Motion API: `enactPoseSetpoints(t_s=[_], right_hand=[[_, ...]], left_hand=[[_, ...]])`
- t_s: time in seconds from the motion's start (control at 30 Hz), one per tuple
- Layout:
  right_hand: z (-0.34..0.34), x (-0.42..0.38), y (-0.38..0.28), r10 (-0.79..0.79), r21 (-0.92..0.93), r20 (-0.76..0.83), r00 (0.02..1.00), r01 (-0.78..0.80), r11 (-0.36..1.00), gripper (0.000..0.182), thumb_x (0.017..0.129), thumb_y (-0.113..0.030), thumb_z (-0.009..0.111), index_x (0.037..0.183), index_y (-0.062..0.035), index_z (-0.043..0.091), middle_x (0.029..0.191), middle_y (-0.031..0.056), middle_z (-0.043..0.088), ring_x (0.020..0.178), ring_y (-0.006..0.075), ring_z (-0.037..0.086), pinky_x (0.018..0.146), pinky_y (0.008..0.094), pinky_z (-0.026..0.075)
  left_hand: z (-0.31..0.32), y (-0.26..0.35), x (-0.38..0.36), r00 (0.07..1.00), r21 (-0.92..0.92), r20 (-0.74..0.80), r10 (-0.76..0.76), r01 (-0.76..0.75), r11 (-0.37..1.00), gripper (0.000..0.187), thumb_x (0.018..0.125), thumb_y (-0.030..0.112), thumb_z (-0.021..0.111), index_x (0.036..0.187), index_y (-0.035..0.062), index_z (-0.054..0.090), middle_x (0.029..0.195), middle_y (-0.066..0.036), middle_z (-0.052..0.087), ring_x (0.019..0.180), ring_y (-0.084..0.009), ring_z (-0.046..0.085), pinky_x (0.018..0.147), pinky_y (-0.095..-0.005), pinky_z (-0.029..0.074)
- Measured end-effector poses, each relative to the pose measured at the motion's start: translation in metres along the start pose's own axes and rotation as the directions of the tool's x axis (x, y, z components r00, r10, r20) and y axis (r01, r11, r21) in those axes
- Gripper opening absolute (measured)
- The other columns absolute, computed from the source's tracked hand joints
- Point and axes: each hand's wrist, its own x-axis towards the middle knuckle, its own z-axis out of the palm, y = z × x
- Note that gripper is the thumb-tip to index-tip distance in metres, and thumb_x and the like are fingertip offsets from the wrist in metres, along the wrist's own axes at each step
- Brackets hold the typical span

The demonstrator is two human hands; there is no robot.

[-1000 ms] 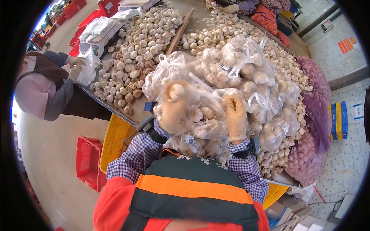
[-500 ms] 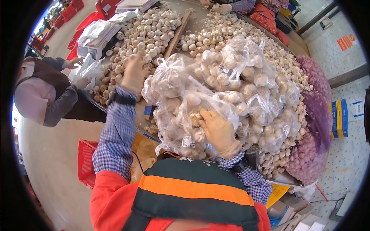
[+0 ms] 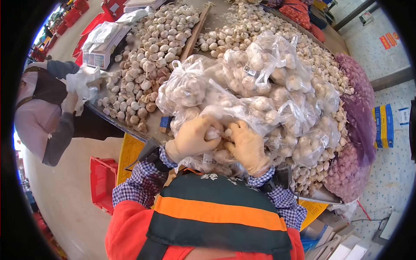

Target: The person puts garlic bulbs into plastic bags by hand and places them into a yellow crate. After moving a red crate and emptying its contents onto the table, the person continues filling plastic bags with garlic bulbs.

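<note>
Both my hands wear tan rubber gloves and meet at the mouth of a clear plastic bag of garlic (image 3: 255,113) at the near edge of the table. My left hand (image 3: 190,138) is closed around a white garlic bulb (image 3: 212,134) right at the bag's opening. Touching it, my right hand (image 3: 248,146) pinches the bag's plastic. More filled, labelled bags of garlic (image 3: 268,65) are heaped just beyond. A loose garlic pile (image 3: 151,56) lies to the left.
A wooden slat (image 3: 193,32) splits the loose garlic. A scale (image 3: 104,47) stands at the far left. A person (image 3: 39,108) at the left holds a plastic bag (image 3: 82,82). Purple mesh sacks (image 3: 357,117) lie along the right; red crate (image 3: 102,182) and yellow crate (image 3: 130,151) sit below the table.
My left hand reached out to the loose garlic pile, then came back to the bag's mouth with a bulb. My right hand stayed on the bag. The person at the left raised their bag.
</note>
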Motion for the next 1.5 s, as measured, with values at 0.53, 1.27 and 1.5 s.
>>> enactPoseSetpoints(t_s=[0.53,1.27,1.5], right_hand=[[-0.010,0.010,-0.006,-0.028,0.437,-0.417,0.909,0.227,0.870,0.052,0.081,-0.011,0.070,0.130,-0.0081,0.052,0.106,0.0161,0.063,0.092,0.0341,0.064,0.079,0.0383,0.052],[-0.039,0.017,0.013,0.292,0.970,0.212,0.933,-0.164,-0.181,0.025,0.100,-0.018,0.049,0.107,0.0020,0.062,0.099,0.0076,0.068,0.082,0.0131,0.064,0.071,0.0245,0.052],[-0.008,0.030,0.058,0.322,0.946,-0.010,0.947,-0.095,0.311,0.025,0.101,-0.020,0.047,0.103,0.0003,0.061,0.091,0.0043,0.064,0.082,0.0101,0.059,0.073,0.0238,0.049]], left_hand=[[-0.062,-0.047,-0.004,0.858,-0.954,0.089,-0.506,-0.072,-0.290,0.034,0.095,0.032,0.057,0.113,0.0028,0.053,0.105,-0.012,0.063,0.086,-0.0174,0.064,0.076,-0.0297,0.057],[0.022,0.028,0.002,0.944,0.054,-0.302,0.136,-0.125,0.991,0.071,0.062,0.014,0.084,0.125,0.0041,0.053,0.116,-0.015,0.055,0.103,-0.0324,0.057,0.087,-0.0399,0.048],[0.038,0.006,0.031,0.969,-0.200,-0.244,0.041,-0.091,0.976,0.080,0.068,0.008,0.080,0.138,0.0061,0.042,0.133,-0.020,0.046,0.121,-0.0366,0.046,0.102,-0.0416,0.040]])
